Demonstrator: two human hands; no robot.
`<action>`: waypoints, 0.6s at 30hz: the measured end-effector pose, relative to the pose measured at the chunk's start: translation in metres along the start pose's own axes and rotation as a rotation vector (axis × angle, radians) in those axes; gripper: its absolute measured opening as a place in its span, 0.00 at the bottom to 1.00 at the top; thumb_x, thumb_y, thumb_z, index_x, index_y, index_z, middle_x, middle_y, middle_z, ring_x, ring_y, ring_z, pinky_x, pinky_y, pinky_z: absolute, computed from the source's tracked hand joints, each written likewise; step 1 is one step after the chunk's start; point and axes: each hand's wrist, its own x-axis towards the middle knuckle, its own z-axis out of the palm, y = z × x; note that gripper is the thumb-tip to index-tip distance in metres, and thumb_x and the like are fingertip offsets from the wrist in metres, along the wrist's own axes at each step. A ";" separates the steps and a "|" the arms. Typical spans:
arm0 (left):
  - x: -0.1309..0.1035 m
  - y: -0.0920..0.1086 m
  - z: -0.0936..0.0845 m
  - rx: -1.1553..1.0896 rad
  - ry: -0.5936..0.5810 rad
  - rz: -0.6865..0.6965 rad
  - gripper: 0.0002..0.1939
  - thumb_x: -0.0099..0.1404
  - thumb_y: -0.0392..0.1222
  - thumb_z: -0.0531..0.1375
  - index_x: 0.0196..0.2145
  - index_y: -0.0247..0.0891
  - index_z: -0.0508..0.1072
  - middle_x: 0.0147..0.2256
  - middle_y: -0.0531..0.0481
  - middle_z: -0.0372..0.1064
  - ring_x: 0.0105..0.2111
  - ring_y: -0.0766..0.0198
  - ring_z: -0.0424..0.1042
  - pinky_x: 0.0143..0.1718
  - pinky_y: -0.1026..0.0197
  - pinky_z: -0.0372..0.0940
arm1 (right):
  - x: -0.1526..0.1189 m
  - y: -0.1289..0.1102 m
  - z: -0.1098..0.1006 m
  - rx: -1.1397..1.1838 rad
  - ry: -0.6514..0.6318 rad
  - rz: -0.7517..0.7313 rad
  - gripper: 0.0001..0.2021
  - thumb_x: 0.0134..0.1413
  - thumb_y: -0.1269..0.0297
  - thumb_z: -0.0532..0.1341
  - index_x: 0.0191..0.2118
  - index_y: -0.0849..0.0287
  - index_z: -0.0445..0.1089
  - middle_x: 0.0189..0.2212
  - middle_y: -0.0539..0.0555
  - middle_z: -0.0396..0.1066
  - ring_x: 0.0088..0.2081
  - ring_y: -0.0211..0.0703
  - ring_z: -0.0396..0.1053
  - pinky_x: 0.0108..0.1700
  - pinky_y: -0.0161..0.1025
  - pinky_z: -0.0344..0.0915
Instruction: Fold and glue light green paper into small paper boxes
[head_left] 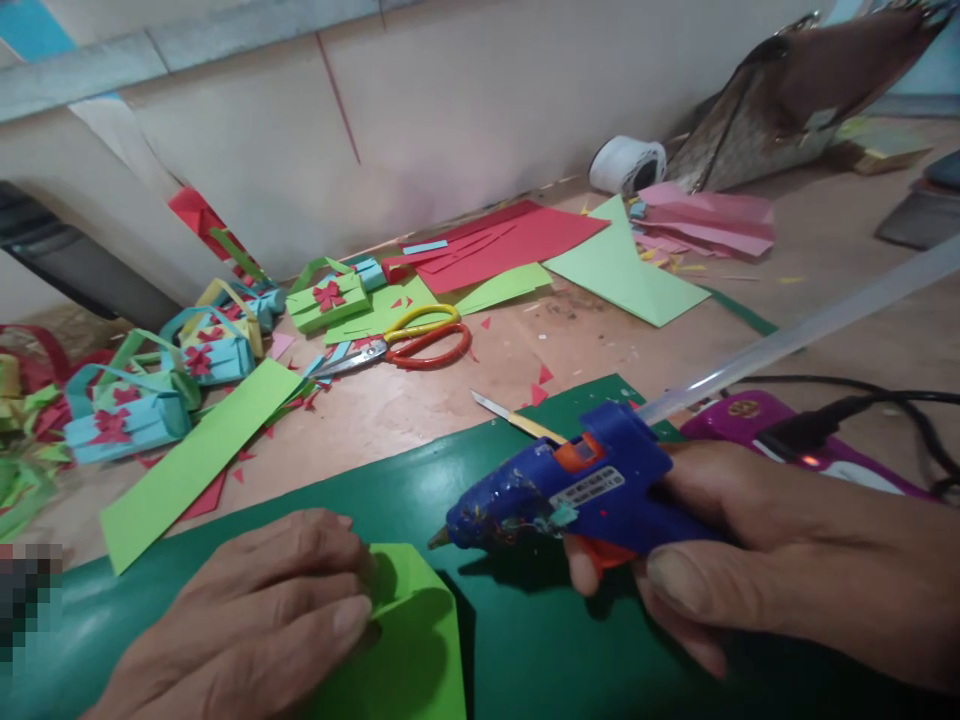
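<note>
My right hand [757, 560] is wrapped round the handle of a blue hot glue gun [525, 490], one finger at its orange trigger. A clear glue stick [720, 375] juts from its back. The nozzle points left, just above the edge of a folded bright green paper [420, 650]. With fingers bent together, my left hand [262, 610] holds that paper down near its raised flap; the fingertips partly cover it. Under both lies a green cutting mat [405, 480]. A craft knife with a yellow handle [517, 418] rests on the mat behind the glue gun.
Scissors [397, 340] lie beyond the mat, beside a green paper strip [202, 455]. Several small paper bags with red bows [127, 425] stand at left. Red sheets [510, 245], a white spool [626, 165], a handbag [780, 100] and a purple power strip [739, 415] with cables sit farther back.
</note>
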 end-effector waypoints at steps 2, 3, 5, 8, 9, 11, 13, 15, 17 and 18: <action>0.009 0.004 -0.002 -0.062 -0.008 0.034 0.16 0.65 0.35 0.51 0.45 0.52 0.71 0.38 0.53 0.75 0.45 0.57 0.71 0.51 0.48 0.65 | 0.001 -0.002 -0.002 -0.030 -0.010 -0.014 0.13 0.44 0.52 0.62 0.34 0.53 0.73 0.19 0.48 0.68 0.25 0.41 0.69 0.28 0.33 0.65; 0.014 0.006 -0.002 -0.091 -0.018 0.038 0.16 0.65 0.35 0.51 0.44 0.51 0.71 0.37 0.53 0.75 0.44 0.58 0.71 0.50 0.49 0.66 | 0.002 -0.004 -0.004 -0.051 -0.023 -0.020 0.14 0.44 0.51 0.62 0.35 0.53 0.73 0.19 0.49 0.68 0.26 0.41 0.69 0.28 0.33 0.65; 0.024 0.008 -0.004 -0.124 -0.006 0.043 0.15 0.64 0.34 0.52 0.45 0.51 0.69 0.35 0.54 0.75 0.42 0.59 0.72 0.48 0.50 0.67 | 0.005 -0.010 -0.008 -0.107 -0.084 -0.014 0.15 0.44 0.50 0.61 0.35 0.53 0.73 0.20 0.49 0.69 0.25 0.41 0.69 0.27 0.33 0.65; 0.035 0.011 -0.008 -0.158 0.119 0.137 0.22 0.64 0.31 0.54 0.53 0.50 0.61 0.38 0.53 0.75 0.44 0.61 0.71 0.47 0.54 0.69 | 0.011 -0.020 -0.014 -0.257 -0.292 0.039 0.16 0.46 0.46 0.59 0.34 0.53 0.72 0.21 0.50 0.70 0.24 0.40 0.69 0.24 0.32 0.64; 0.037 0.011 -0.008 -0.174 0.097 0.209 0.23 0.64 0.31 0.54 0.54 0.49 0.61 0.38 0.54 0.75 0.43 0.62 0.72 0.46 0.57 0.70 | 0.013 -0.023 -0.016 -0.315 -0.362 0.061 0.18 0.47 0.45 0.58 0.34 0.53 0.71 0.22 0.50 0.71 0.24 0.40 0.70 0.24 0.32 0.64; 0.039 0.012 -0.008 -0.194 0.141 0.239 0.20 0.65 0.33 0.53 0.53 0.47 0.63 0.37 0.54 0.75 0.42 0.62 0.73 0.45 0.58 0.70 | 0.017 -0.026 -0.017 -0.403 -0.444 0.099 0.20 0.48 0.43 0.56 0.35 0.53 0.70 0.25 0.51 0.72 0.25 0.41 0.71 0.25 0.33 0.65; 0.041 0.015 -0.008 -0.229 0.200 0.205 0.18 0.65 0.33 0.53 0.52 0.45 0.64 0.37 0.52 0.75 0.41 0.61 0.73 0.45 0.58 0.70 | 0.019 -0.028 -0.018 -0.457 -0.476 0.133 0.20 0.48 0.42 0.56 0.37 0.54 0.70 0.27 0.51 0.73 0.27 0.42 0.71 0.26 0.33 0.66; 0.042 0.017 -0.007 -0.239 0.199 0.215 0.17 0.64 0.32 0.54 0.51 0.44 0.65 0.37 0.53 0.75 0.41 0.62 0.73 0.44 0.59 0.71 | 0.020 -0.029 -0.018 -0.513 -0.482 0.142 0.20 0.48 0.43 0.56 0.37 0.53 0.70 0.27 0.51 0.72 0.27 0.42 0.71 0.26 0.33 0.65; 0.043 0.017 -0.007 -0.204 0.199 0.230 0.17 0.63 0.32 0.55 0.49 0.42 0.66 0.37 0.53 0.76 0.42 0.63 0.73 0.45 0.61 0.70 | 0.020 -0.031 -0.018 -0.571 -0.462 0.120 0.19 0.49 0.43 0.55 0.36 0.53 0.71 0.26 0.51 0.72 0.27 0.42 0.70 0.25 0.33 0.64; 0.042 0.017 -0.007 -0.181 0.222 0.227 0.16 0.63 0.32 0.56 0.49 0.42 0.67 0.37 0.54 0.76 0.42 0.63 0.73 0.45 0.62 0.70 | 0.020 -0.032 -0.018 -0.591 -0.456 0.112 0.19 0.49 0.43 0.55 0.36 0.52 0.71 0.26 0.51 0.72 0.27 0.42 0.69 0.25 0.33 0.64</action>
